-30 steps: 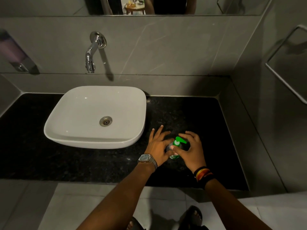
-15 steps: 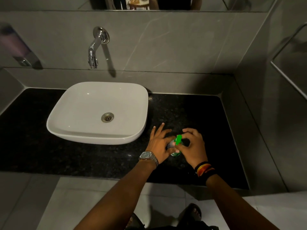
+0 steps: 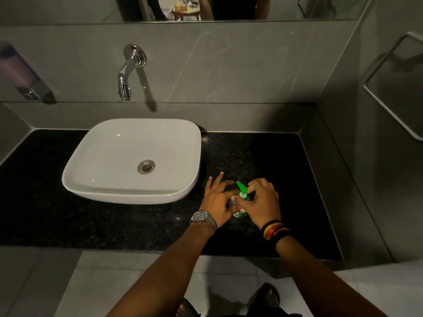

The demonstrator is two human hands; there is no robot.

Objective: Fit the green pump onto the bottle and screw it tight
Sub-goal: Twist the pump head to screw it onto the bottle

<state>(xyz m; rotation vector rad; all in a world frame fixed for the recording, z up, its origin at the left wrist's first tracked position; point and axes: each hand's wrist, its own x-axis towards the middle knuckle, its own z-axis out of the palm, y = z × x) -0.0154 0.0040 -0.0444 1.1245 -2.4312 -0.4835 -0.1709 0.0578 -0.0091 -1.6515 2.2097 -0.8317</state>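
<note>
A small bottle [image 3: 239, 213] stands upright on the black granite counter [image 3: 263, 161], right of the basin. The green pump [image 3: 241, 188] sits on its top, its nozzle pointing up and to the left. My left hand [image 3: 218, 197] holds the bottle's body from the left, with the outer fingers spread. My right hand [image 3: 262, 202] pinches the pump's collar between thumb and fingers from the right. Most of the bottle is hidden behind my hands.
A white vessel basin [image 3: 183, 193] sits left of the hands, under a chrome wall tap [image 3: 127, 72]. A soap dispenser [image 3: 20, 74] hangs on the far left wall and a metal towel rail [image 3: 389, 104] on the right wall. Floor tiles lie below the counter's front edge.
The pump's nozzle has swung from pointing right to pointing up and to the left, with my right hand turning around it. The bottle stays in place in my left hand.
</note>
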